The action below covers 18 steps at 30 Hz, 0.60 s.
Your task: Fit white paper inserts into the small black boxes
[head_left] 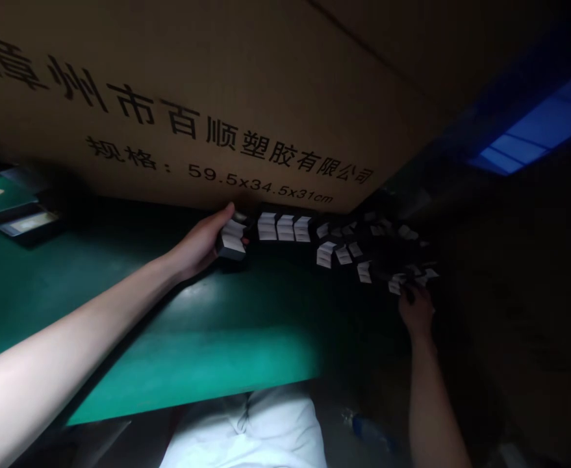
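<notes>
My left hand [202,244] reaches across the green table [207,351] and is closed around a small stack of black boxes with white labels [232,237] at the foot of a big cardboard carton [217,97]. More labelled black boxes [285,227] stand in a row to its right, and a loose pile of them [363,250] spreads toward the table's right end. My right hand [416,309] is in the dark at the pile's right edge, fingers curled on a small labelled box [396,286].
The carton carries printed Chinese text and "59.5x34.5x31cm" and walls off the table's far side. A dark tray [22,224] lies at far left. Below the table edge are my white-clad lap [246,429] and a plastic bottle [370,432]. A blue-lit window [529,140] glows upper right.
</notes>
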{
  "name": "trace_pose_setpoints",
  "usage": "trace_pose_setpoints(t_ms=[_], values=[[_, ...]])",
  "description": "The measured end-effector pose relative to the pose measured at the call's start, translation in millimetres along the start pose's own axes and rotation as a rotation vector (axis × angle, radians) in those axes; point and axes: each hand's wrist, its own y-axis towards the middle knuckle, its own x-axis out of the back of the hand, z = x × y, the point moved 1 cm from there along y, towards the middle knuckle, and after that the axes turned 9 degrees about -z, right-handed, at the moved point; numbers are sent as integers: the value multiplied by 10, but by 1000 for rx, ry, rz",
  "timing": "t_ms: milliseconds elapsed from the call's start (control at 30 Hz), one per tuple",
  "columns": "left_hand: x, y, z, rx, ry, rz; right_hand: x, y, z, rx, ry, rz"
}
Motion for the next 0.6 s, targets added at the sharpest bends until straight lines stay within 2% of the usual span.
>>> trace_pose_setpoints(t_ms=[100,200,267,333,433,500,600], values=[[5,-3,-5,6,-1,6,-9,100,66,-20,14,-59],[14,3,3,6,-9,6,99,158,227,-72,6,-187],[17,10,12,5,-10,11,199,170,405,-20,31,-222],[17,15,18,1,-8,12,266,168,615,151,80,-123],[11,10,13,5,-6,3,253,154,850,402,98,138],[4,-4,1,11,-3,3,191,158,893,458,65,220],[-6,-33,-17,23,8,21,87,187,836,458,21,262]])
